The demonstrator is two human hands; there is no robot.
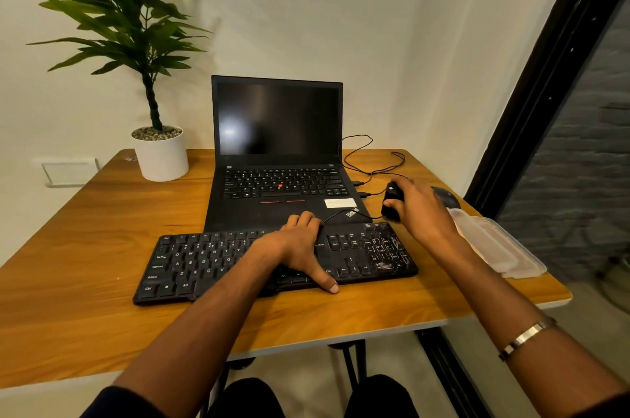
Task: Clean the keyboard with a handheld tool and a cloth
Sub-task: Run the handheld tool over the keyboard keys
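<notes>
A black keyboard (204, 264) lies on the wooden table (85, 247) in front of an open laptop. My left hand (300, 247) spans its middle, fingers curled over the far edge and thumb against the near edge. My right hand (419, 209) is just past the keyboard's right end and grips a small black handheld tool (392, 204), held a little above the table. A clear plastic container (504, 247) holding what looks like a pale cloth sits at the table's right edge.
The black laptop (278, 158) stands open with a dark screen, cables (368, 158) looping from its right side. A dark rounded object (445, 196), perhaps a mouse, lies behind my right hand. A potted plant (160, 151) stands back left. A dark door frame (545, 93) rises on the right.
</notes>
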